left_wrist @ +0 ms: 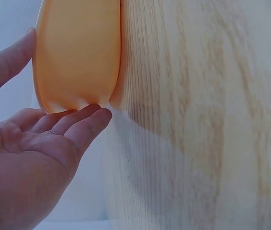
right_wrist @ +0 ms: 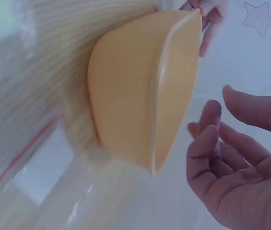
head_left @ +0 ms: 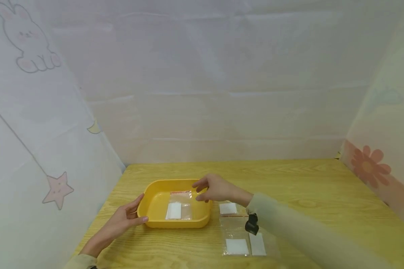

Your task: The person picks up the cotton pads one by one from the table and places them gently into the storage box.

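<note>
The yellow tray [head_left: 155,220] is steadied at its nine o'clock edge by the left hand [head_left: 122,221], fingers straight. The right hand [head_left: 215,188], open and empty, is held above the bag [head_left: 180,205] lying inside.

Wood table [head_left: 306,186]: tray [head_left: 155,223], bags [head_left: 237,233].
</note>
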A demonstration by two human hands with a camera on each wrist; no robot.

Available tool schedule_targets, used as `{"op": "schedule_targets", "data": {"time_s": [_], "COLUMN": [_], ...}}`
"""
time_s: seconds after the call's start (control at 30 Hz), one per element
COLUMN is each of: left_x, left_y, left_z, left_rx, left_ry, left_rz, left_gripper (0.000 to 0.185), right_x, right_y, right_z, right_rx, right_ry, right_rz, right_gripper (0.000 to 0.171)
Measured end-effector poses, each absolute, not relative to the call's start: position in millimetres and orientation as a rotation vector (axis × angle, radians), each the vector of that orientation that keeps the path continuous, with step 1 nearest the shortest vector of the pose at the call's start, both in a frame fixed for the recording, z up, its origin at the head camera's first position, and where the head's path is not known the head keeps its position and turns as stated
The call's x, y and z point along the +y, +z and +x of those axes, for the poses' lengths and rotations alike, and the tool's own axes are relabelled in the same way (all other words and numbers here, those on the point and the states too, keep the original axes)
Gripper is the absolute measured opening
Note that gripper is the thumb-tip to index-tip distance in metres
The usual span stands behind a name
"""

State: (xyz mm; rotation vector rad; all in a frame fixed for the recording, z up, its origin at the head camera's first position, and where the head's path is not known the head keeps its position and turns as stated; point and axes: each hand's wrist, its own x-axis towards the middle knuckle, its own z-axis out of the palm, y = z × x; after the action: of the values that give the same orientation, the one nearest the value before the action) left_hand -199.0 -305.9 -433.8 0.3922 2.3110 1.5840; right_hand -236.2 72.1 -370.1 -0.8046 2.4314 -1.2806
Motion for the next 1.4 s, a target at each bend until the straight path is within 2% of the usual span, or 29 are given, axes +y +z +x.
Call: {"op": "schedule_targets", "data": {"time_s": [0.23,0.47,0.87,1.07,1.4], "left_x": [-310,-312,-315,-314,-314], "left_y": [-433,-432,-433,-431,-431], "left_z": [-197,-195,-194,-194,-195], "left_rx": [2.310,2.314,2.306,2.341,2.324], "left_ry": [1.595,1.600,1.598,1.582,1.579], "left_rz": [0.383,0.379,0.373,0.362,0.332], "left_gripper": [0.092,0.092,0.092,0.092,0.092], "right_x": [144,201,231,237,251], "right_y": [-367,-398,-453,-462,-459], "right_z": [-219,-184,-122,-118,-146], "right_rx": [2.650,2.692,2.766,2.747,2.701], "right_ry": [-1.211,-1.154,-0.983,-1.058,-1.095], "right_rz": [-0.884,-0.847,-0.704,-0.680,-0.746], "right_gripper": [0.043,0.050,0.074,0.076,0.070]}}
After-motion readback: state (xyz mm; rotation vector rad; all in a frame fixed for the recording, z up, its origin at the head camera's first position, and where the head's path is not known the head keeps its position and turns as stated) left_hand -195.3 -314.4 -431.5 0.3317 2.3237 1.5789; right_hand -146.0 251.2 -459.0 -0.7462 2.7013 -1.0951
